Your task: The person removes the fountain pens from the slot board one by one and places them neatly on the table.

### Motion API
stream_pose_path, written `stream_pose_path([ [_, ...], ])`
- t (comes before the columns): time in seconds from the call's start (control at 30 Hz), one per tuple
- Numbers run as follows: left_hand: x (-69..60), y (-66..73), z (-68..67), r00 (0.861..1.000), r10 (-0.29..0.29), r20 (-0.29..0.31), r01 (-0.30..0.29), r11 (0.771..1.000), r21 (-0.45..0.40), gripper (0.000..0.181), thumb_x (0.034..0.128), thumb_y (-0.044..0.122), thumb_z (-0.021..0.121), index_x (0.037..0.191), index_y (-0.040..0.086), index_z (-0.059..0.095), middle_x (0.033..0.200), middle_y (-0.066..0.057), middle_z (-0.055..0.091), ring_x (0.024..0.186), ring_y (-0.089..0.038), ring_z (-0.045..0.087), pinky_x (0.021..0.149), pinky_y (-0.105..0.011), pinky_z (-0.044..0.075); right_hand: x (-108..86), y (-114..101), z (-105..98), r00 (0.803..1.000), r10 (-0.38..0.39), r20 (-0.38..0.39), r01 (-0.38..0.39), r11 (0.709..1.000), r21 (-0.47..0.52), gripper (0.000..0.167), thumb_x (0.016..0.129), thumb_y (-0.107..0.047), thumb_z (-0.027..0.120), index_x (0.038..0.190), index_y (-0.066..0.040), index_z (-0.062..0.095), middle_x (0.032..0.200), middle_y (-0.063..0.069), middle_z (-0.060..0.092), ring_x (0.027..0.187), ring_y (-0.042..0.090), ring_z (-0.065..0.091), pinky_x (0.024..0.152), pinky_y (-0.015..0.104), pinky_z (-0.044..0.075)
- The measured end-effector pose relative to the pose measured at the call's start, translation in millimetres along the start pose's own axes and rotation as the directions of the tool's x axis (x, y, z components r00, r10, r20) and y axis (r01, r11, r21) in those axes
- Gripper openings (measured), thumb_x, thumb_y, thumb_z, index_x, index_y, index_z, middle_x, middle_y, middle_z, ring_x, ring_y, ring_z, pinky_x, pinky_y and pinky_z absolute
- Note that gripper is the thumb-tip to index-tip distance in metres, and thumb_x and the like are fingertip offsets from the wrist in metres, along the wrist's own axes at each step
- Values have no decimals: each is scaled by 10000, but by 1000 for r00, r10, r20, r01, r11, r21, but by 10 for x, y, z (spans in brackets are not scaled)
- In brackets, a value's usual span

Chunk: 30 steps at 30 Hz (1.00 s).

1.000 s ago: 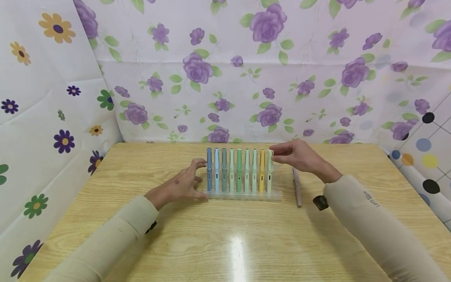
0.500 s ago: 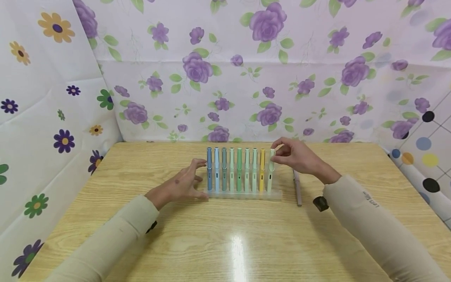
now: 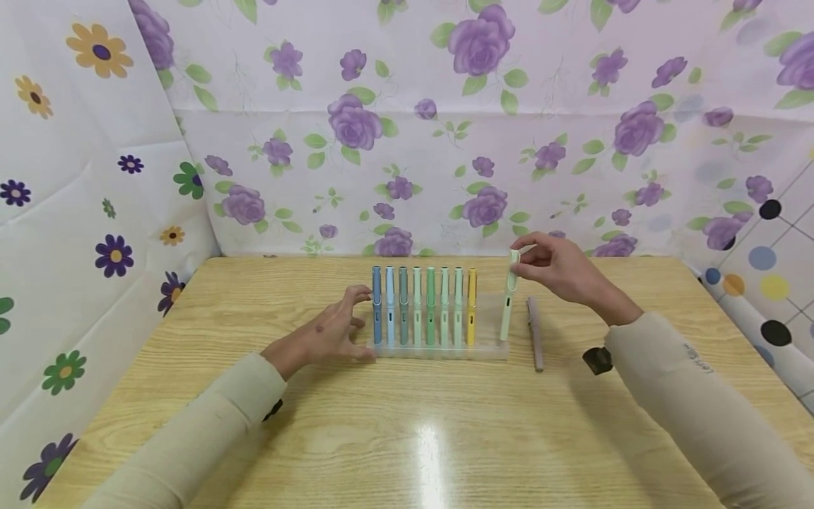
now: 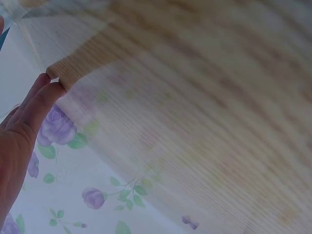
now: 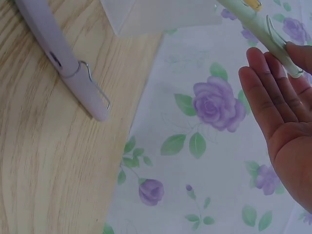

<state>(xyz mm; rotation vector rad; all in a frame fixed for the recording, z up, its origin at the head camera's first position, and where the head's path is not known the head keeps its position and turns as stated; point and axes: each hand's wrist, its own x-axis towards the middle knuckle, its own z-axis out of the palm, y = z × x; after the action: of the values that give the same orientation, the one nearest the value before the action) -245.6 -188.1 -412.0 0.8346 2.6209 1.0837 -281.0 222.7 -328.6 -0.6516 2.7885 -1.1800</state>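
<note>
A clear stand (image 3: 439, 351) holds a row of upright pens, from a dark blue one (image 3: 377, 304) at the left to a yellow one (image 3: 472, 305). My right hand (image 3: 559, 270) pinches the cap of a pale green pen (image 3: 509, 300), slightly tilted, its lower end over the stand's right end; whether it touches cannot be told. In the right wrist view thumb and fingertips hold that pen (image 5: 258, 24). My left hand (image 3: 327, 332) is at the stand's left end, thumb and fingers spread and touching its edge. In the left wrist view its fingers (image 4: 41, 100) look extended.
A mauve pen (image 3: 536, 336) lies on the wooden table (image 3: 356, 431) just right of the stand, its clip visible in the right wrist view. Flower-patterned cloth (image 3: 420, 148) rises behind the table, with more cloth at both sides.
My right hand has moved right and slightly up, carrying the pale green pen away from its place beside the yellow one. The left hand stays at the stand.
</note>
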Motion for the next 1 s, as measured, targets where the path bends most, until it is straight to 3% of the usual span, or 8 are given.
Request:
stream_pose_path([
  [0.4, 2, 5, 16, 1000, -9, -5, 9, 1000, 1, 1001, 778, 154, 884, 1446, 130, 139, 1546, -262, 282, 1166, -447, 598, 973, -571, 484, -78, 168, -109, 999, 37, 11, -37, 996, 84, 391, 1029, -196, 591, 1358, -6, 500, 1101, 197, 624, 922, 224, 687, 817, 315, 582],
  [0.63, 7, 9, 9, 1000, -2, -9, 2, 1000, 12, 998, 780, 169, 885, 1444, 112, 141, 1540, -276, 285, 1159, -449, 602, 967, -581, 483, -112, 278, -155, 996, 89, 22, -90, 995, 44, 489, 1033, -229, 586, 1450, -10, 453, 1143, 203, 639, 935, 258, 684, 810, 353, 584],
  [0.8, 9, 16, 8, 1000, -5, -11, 5, 1000, 11, 999, 777, 163, 887, 1443, 114, 144, 1538, -276, 289, 1157, -448, 604, 976, -579, 478, -147, 358, -174, 993, 115, 19, -116, 993, 17, 517, 1037, -246, 579, 1469, -4, 432, 1158, 219, 645, 953, 324, 682, 831, 417, 575],
  [1.0, 2, 18, 5, 1000, -10, -10, 10, 1000, 19, 1002, 776, 189, 889, 1445, 117, 147, 1536, -273, 299, 1155, -435, 609, 983, -587, 468, -172, 506, -148, 991, 130, 29, -131, 991, 31, 530, 1032, -240, 589, 1465, 20, 430, 1146, 223, 656, 905, 311, 689, 839, 454, 573],
])
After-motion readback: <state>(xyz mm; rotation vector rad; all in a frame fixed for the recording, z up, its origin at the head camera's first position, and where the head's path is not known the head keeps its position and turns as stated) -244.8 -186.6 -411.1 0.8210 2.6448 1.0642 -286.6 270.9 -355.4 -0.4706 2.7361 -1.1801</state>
